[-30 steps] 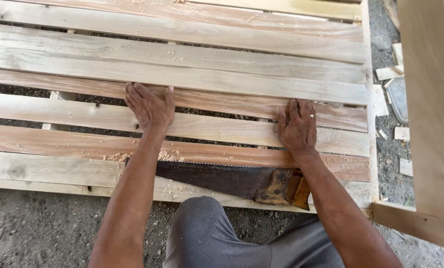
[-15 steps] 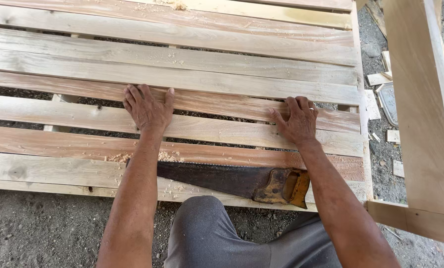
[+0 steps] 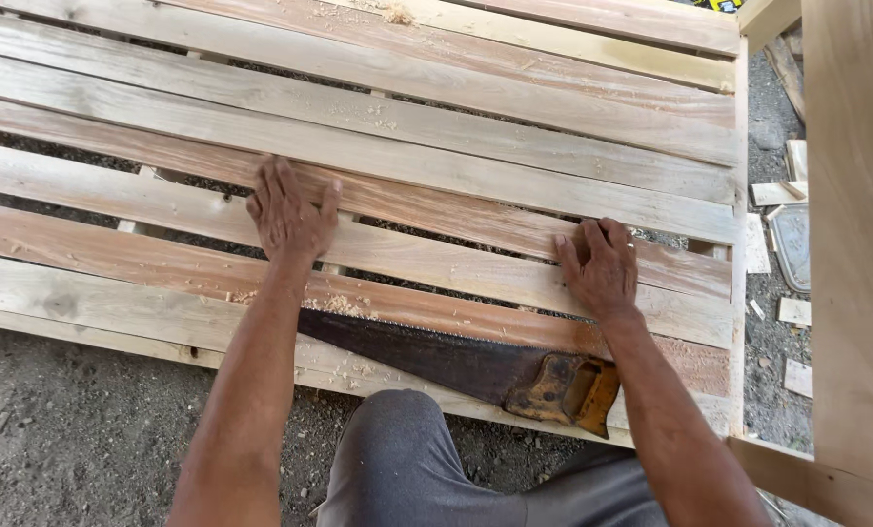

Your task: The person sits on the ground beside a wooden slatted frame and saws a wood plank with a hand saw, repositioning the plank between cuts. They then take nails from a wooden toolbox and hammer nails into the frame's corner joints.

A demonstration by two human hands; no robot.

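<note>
Near the lower edge of the frame a rusty handsaw (image 3: 456, 361) lies untouched on the nearest planks, handle at lower right. Beyond it, the left hand (image 3: 288, 217) and right hand (image 3: 600, 265) press flat, fingers spread and grasping nothing, on one slat (image 3: 436, 256) of the slatted wooden panel (image 3: 475, 137). Judged step: seating or aligning that slat; moving it would call for even pressure from both palms.

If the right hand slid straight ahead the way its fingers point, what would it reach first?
The right hand lies flat on a reddish plank, fingers pointing up the frame. Going on, it would likely cross the narrow gap at the plank's far edge first, then the paler plank beyond. No loose thing lies in that line.
</note>
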